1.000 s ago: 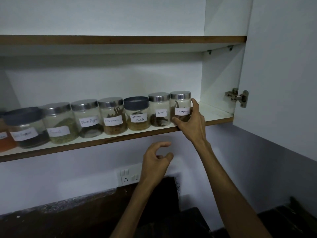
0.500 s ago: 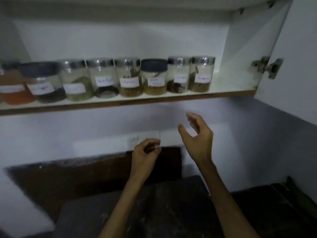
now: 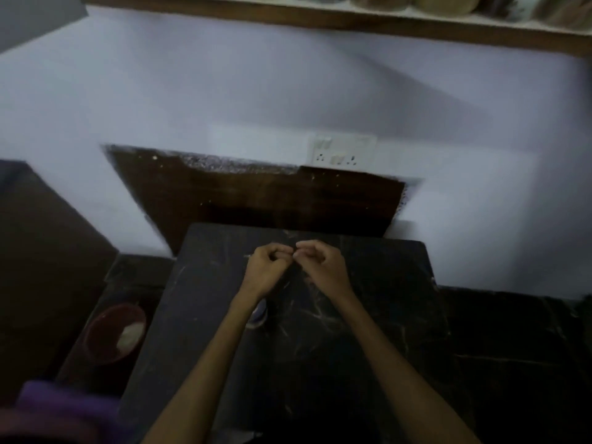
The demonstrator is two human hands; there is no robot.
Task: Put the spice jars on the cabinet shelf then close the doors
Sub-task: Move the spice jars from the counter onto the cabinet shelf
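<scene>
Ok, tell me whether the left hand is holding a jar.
No jar. The left hand is curled over the dark counter, fingers meeting the right hand.

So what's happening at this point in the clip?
A person is looking down at a dark countertop with both hands brought together above it, fingertips nearly meeting. The left hand and right hand have curled fingers, and neither seems to hold a jar, though blur hides detail. The spice jars show only as bottoms on the cabinet shelf at the top edge. A round object lies partly hidden under the left wrist. A reddish bowl sits lower left.
</scene>
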